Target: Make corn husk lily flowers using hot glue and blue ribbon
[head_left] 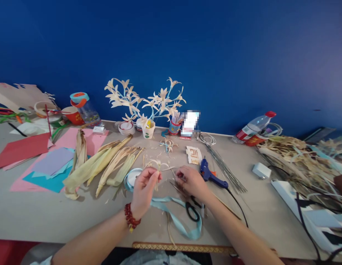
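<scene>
While pinching a small husk flower [157, 164] near the tabletop's [35, 217] front edge in the left hand [143, 187], clamping the right hand [191, 181] on its stalk [173, 172]; finished blooms [148, 99] potted at back edge, whole husks [104, 165] uncut

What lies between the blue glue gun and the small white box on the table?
In the head view, a fanned bundle of thin wires lies between glue gun and white box.

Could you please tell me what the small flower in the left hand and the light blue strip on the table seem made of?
The small flower in the left hand looks like dried corn husk: pale, matte, like the husks beside it. The light blue strip is probably fabric ribbon: thin, limp, faintly glossy.
</scene>
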A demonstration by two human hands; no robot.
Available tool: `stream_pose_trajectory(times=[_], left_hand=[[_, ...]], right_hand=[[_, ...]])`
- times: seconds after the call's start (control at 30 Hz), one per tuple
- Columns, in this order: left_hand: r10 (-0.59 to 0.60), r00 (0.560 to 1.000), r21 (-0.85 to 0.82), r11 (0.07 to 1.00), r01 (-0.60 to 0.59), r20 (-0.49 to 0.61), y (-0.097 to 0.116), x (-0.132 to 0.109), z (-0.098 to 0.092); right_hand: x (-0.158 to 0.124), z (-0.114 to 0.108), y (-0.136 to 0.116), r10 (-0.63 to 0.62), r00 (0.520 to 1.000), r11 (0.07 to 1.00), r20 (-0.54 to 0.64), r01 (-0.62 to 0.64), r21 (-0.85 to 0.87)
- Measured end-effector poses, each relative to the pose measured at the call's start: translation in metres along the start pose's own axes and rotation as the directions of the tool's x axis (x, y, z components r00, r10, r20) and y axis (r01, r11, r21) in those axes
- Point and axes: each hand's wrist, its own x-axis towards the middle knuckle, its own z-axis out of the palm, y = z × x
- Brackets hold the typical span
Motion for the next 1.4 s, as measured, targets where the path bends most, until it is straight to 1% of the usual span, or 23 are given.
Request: stream_pose_trajectory(times=[0.13,0.2,0.23,0.27,0.33,0.37,0.4,0.47,0.53,0.6,0.67,0.77,0.87,1.03,1.17,1.27,1.4], left_hand=[[-0.021,1.000,0.002,1.000,0.021,0.019,0.000,-0.001,0.000],[-0.028,0.999,-0.007,1.000,0.028,0.035,0.000,-0.002,0.001],[-0.028,0.999,-0.008,1.000,0.028,0.040,0.001,-0.003,0.001],[-0.028,0.999,-0.004,1.000,0.029,0.046,0.001,-0.003,0.001],[-0.030,0.998,0.012,0.999,0.029,0.056,0.002,-0.004,0.002],[-0.032,0.998,0.023,0.999,0.031,0.059,0.003,-0.005,0.003],[-0.035,0.998,0.032,0.999,0.033,0.059,0.004,-0.005,0.003],[-0.037,0.998,0.046,0.998,0.034,0.051,0.005,-0.006,0.004],[-0.034,0.999,0.057,0.998,0.032,0.042,0.006,-0.006,0.005],[-0.035,0.998,0.072,0.997,0.031,0.052,0.006,-0.007,0.006],[-0.038,0.997,0.084,0.996,0.032,0.068,0.006,-0.007,0.006],[-0.036,0.995,0.097,0.995,0.028,0.089,0.007,-0.007,0.005],[-0.027,0.994,0.109,0.994,0.015,0.104,0.006,-0.007,0.004],[-0.014,0.992,0.146,0.989,-0.004,0.122,0.006,-0.007,0.003],[0.012,0.991,0.180,0.983,-0.037,0.135,0.006,-0.007,0.003],[0.018,0.991,0.175,0.984,-0.041,0.133,0.005,-0.007,0.003],[0.016,0.991,0.155,0.987,-0.037,0.135,0.005,-0.007,0.004]], right_hand=[[-0.003,-0.006,-0.002,0.036,0.999,0.991,0.022,-0.039,0.126],[-0.005,-0.011,-0.008,0.050,0.997,0.962,0.052,-0.062,0.264],[-0.007,-0.014,-0.012,0.067,0.995,0.922,0.074,-0.090,0.378],[-0.009,-0.017,-0.017,0.092,0.991,0.855,0.097,-0.128,0.502],[-0.012,-0.022,-0.027,0.156,0.978,0.676,0.140,-0.209,0.706],[-0.014,-0.023,-0.031,0.185,0.972,0.602,0.147,-0.230,0.765],[-0.016,-0.024,-0.035,0.204,0.969,0.562,0.138,-0.232,0.794],[-0.020,-0.024,-0.042,0.213,0.972,0.533,0.101,-0.202,0.822],[-0.024,-0.023,-0.047,0.212,0.977,0.551,0.031,-0.146,0.822],[-0.028,-0.023,-0.052,0.199,0.978,0.609,-0.068,-0.070,0.790],[-0.031,-0.024,-0.058,0.152,0.971,0.681,-0.186,0.034,0.731],[-0.029,-0.028,-0.069,0.025,0.939,0.774,-0.342,0.199,0.602],[-0.021,-0.029,-0.078,-0.057,0.897,0.823,-0.439,0.291,0.488],[-0.009,-0.022,-0.081,-0.094,0.866,0.855,-0.492,0.324,0.406],[-0.006,-0.019,-0.080,-0.188,0.843,0.890,-0.504,0.364,0.276],[-0.006,-0.019,-0.078,-0.264,0.821,0.905,-0.507,0.393,0.165],[-0.006,-0.018,-0.078,-0.317,0.799,0.912,-0.511,0.405,0.067]])
